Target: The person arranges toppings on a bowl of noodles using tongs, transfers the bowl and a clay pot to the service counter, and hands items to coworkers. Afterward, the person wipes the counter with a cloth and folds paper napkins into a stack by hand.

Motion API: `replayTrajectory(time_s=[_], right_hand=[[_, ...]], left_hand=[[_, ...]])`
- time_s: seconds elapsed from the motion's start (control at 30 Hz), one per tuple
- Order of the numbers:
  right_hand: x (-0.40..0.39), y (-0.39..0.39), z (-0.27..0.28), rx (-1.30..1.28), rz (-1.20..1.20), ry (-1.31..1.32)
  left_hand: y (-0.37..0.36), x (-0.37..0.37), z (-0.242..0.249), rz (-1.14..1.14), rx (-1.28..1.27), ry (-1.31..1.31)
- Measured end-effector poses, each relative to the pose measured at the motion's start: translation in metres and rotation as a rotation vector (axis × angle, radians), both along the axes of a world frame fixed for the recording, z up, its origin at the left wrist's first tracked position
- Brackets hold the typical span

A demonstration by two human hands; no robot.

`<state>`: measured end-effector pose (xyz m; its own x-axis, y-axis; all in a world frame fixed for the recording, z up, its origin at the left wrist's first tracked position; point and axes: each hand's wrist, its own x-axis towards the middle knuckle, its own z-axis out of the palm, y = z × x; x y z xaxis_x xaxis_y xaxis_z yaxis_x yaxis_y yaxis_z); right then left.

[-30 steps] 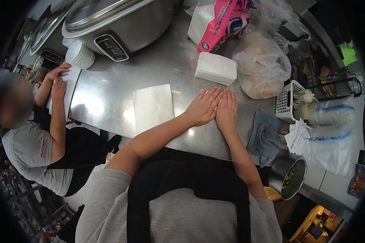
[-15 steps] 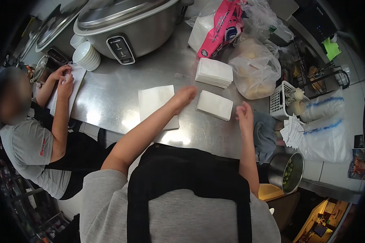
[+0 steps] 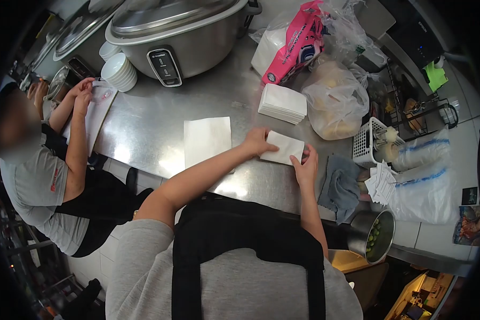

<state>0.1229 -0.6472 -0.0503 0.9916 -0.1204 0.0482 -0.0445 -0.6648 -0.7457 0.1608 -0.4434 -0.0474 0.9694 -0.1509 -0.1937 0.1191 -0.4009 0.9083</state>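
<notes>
A small stack of folded white napkins [image 3: 284, 148] is held between both hands above the steel counter. My left hand [image 3: 258, 143] grips its left end, thumb on top. My right hand [image 3: 305, 162] holds the right end, with its thumb at the front corner. Just behind lies a taller stack of folded napkins [image 3: 282, 103]. To the left, larger unfolded-looking white napkins [image 3: 207, 143] lie flat, partly covered by my left forearm.
A large rice cooker [image 3: 170, 40] and stacked white bowls [image 3: 119, 72] stand at the back left. A co-worker [image 3: 42, 186] is at the far left. Rightward are a plastic bag [image 3: 336, 101], white basket [image 3: 369, 140], grey cloth [image 3: 340, 184] and metal pot [image 3: 376, 234].
Both hands have closed in on the small napkin stack and taken hold of its ends. The co-worker's hands have shifted slightly over the papers.
</notes>
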Motion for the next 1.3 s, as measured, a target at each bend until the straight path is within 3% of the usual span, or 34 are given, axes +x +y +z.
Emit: replayTrajectory(time_s=[0.03, 0.1, 0.13, 0.17, 0.27, 0.33, 0.43, 0.5, 0.53, 0.87, 0.97, 1.03, 1.07, 1.13, 1.17, 1.23, 1.3], right_hand=[[0.002, -0.004, -0.011, 0.108, 0.01, -0.057], [0.009, -0.006, -0.01, 0.216, 0.018, -0.118], [0.014, -0.005, 0.001, 0.569, 0.037, -0.006], [0.018, -0.003, 0.013, 0.922, 0.055, 0.111], [0.054, 0.005, 0.05, 0.919, 0.179, 0.125], [0.086, 0.019, 0.079, 0.84, 0.092, 0.024], [0.144, 0.019, 0.072, 0.671, 0.102, -0.119], [0.163, 0.019, 0.065, 0.367, 0.034, -0.148], [0.167, 0.021, 0.06, 0.314, -0.001, -0.17], [0.177, 0.014, 0.018, 0.187, -0.019, -0.227], [0.168, 0.026, 0.021, 0.349, -0.009, -0.216], [0.16, 0.033, 0.029, 0.465, -0.099, -0.099], [0.157, 0.036, 0.033, 0.468, -0.098, -0.099], [0.153, 0.04, 0.037, 0.785, -0.068, -0.003], [0.154, 0.041, 0.036, 0.786, -0.067, -0.003], [0.157, 0.042, 0.035, 1.079, -0.018, 0.159], [0.158, 0.042, 0.039, 1.06, -0.008, 0.189]], left_hand=[[0.0, -0.005, 0.007, -0.002, 0.003, -0.001], [0.003, -0.014, 0.026, -0.069, -0.261, -0.05], [0.007, -0.011, 0.028, -0.154, -0.424, 0.042], [0.011, -0.008, 0.041, -0.157, -0.421, 0.043], [0.022, 0.022, 0.073, -0.009, -0.469, -0.079], [0.029, 0.06, 0.078, 0.054, -0.484, -0.116], [0.04, 0.11, 0.069, 0.152, -0.388, -0.162], [0.043, 0.127, 0.063, 0.193, -0.136, -0.157], [0.043, 0.129, 0.06, 0.197, -0.13, -0.126], [0.039, 0.122, 0.06, 0.218, -0.211, 0.003], [0.037, 0.126, 0.049, 0.184, -0.195, -0.007], [0.03, 0.128, 0.043, 0.235, 0.075, -0.264], [0.027, 0.127, 0.044, 0.236, 0.078, -0.264], [0.018, 0.123, 0.042, 0.345, -0.177, -0.247], [0.013, 0.126, 0.035, 0.346, -0.176, -0.248], [0.007, 0.131, 0.021, 0.308, -0.707, 0.211], [0.008, 0.116, 0.048, 0.284, -0.757, 0.197]])
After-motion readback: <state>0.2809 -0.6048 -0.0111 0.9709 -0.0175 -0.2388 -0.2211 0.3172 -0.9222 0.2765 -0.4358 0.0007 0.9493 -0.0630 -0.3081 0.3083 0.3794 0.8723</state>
